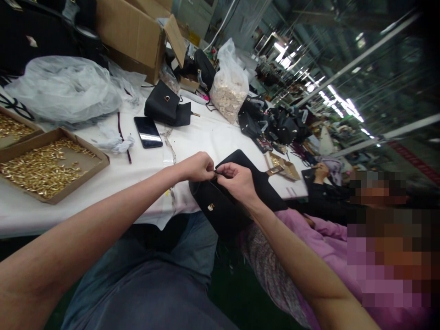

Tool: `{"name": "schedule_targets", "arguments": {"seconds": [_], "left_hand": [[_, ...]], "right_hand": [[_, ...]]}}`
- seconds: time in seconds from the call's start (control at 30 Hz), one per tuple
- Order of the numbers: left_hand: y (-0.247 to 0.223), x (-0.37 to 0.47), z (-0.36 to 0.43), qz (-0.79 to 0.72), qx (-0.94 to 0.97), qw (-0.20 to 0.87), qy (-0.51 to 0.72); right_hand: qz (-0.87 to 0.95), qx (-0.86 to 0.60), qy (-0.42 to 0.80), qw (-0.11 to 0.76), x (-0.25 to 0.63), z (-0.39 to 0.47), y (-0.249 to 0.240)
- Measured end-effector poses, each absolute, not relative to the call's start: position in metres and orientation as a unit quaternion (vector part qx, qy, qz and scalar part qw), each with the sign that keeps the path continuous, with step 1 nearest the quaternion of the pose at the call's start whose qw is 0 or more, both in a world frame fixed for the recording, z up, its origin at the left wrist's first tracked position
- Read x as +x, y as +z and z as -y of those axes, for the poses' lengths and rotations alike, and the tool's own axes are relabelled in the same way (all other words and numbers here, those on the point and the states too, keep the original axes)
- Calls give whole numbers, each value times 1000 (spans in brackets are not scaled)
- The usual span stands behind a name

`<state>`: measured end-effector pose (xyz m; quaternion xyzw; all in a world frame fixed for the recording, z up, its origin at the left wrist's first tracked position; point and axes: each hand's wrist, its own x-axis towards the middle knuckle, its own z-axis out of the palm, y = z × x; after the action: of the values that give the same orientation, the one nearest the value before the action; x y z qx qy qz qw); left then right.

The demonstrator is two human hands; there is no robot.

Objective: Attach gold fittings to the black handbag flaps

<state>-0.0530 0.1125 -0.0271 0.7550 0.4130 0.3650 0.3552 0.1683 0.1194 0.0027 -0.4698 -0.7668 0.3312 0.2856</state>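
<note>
A black handbag (225, 217) with a small gold clasp on its front rests tilted at the table's edge, its flap (240, 160) folded back. At the bag's upper edge my left hand (199, 166) is closed in a pinch. My right hand (238, 181) meets it there, thumb and fingers pinched together. Between the two sets of fingertips is something small and dark, too small to name. A gold-tipped strap (274, 171) sticks out from the flap's far side.
Left on the white table (137, 178) is a cardboard tray (51, 165) of small gold pieces. Beyond lie a phone (147, 132), another black bag (163, 103) and a plastic sack (229, 87). Close on my right sits a person in a pink top (302, 229).
</note>
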Motion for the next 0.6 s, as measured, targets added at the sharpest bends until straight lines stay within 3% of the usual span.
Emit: {"name": "schedule_targets", "arguments": {"seconds": [0.33,0.6], "left_hand": [[-18,-57,-118,-416,772,361,317],[-21,-49,-117,-462,806,207,307]], "right_hand": [[768,-460,340,289,163,-114,6],[774,-456,341,276,169,-124,1]]}}
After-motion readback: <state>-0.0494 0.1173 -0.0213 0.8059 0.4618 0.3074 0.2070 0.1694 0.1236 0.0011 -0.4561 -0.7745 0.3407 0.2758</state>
